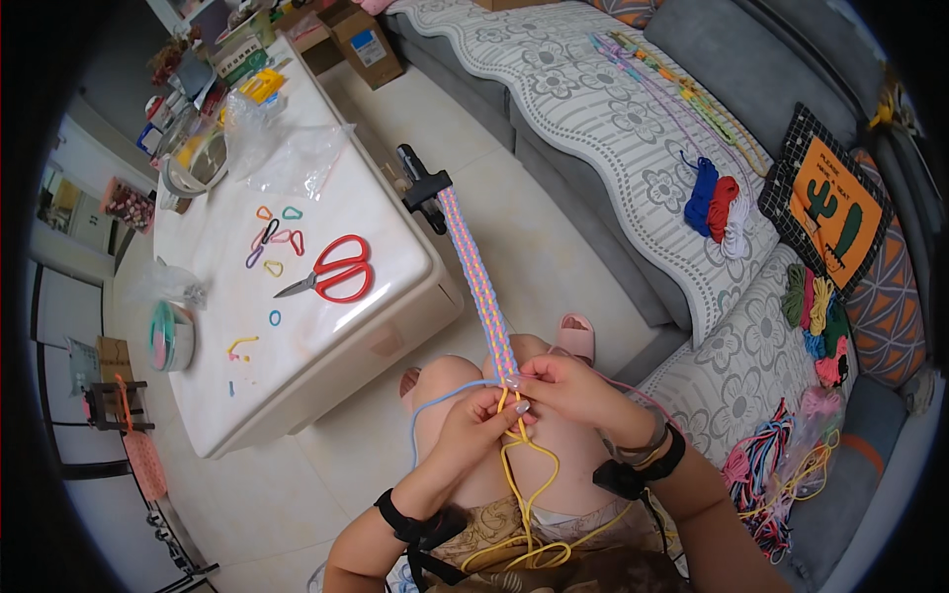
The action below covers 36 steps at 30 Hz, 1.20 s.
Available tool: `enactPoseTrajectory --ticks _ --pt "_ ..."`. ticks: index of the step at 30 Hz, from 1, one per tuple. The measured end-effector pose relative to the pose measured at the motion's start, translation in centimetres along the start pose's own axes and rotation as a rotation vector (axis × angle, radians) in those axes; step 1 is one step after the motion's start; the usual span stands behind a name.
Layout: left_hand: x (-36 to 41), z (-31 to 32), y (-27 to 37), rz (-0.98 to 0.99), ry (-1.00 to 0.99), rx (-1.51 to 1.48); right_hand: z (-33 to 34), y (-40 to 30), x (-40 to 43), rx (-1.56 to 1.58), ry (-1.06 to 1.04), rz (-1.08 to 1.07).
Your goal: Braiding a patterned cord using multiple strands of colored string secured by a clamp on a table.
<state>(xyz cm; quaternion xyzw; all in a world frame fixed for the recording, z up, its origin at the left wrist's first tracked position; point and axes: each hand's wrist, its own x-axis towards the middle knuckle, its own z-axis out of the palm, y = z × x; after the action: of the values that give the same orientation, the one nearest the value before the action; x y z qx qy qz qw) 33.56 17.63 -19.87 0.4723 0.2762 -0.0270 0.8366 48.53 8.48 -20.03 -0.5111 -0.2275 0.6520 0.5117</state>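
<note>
A flat braided strap [474, 274] of pink, blue and yellow cord runs from a black clamp [428, 191] at the table's side down to my knees. At its lower end, my right hand [567, 389] pinches the cords close against the braid. Just below, my left hand [478, 426] grips two yellow cords [526, 504] between thumb and fingers; their long ends loop over my lap. A loose blue cord [437, 404] trails off to the left. On the other side, a pink cord [630, 389] passes behind my right wrist.
Red-handled scissors [326, 282] and several small coloured carabiners [273, 268] lie on the white table [319, 356] to the left. Cord bundles [718, 211] rest on the patterned sofa cover [630, 170]. A tangle of mixed cords [764, 467] lies at the right. A pink slipper [576, 339] is on the floor.
</note>
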Motion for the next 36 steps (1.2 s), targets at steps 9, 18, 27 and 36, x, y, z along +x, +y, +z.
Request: enactPoseTrajectory --ticks 9,18,27,36 --pt "0.3 0.0 -0.6 0.056 0.026 -0.002 0.5 0.0 0.1 0.072 0.059 -0.006" --pt "0.3 -0.3 -1.5 0.095 0.009 0.121 1.9 1.1 -0.4 0.062 0.233 -0.062" --pt "-2.3 -0.4 1.3 0.455 0.452 0.69 1.2 1.4 -0.7 -0.073 0.204 -0.175" --pt "1.6 -3.6 4.3 -0.175 -0.05 0.07 1.9 0.8 -1.1 0.07 0.118 -0.17"
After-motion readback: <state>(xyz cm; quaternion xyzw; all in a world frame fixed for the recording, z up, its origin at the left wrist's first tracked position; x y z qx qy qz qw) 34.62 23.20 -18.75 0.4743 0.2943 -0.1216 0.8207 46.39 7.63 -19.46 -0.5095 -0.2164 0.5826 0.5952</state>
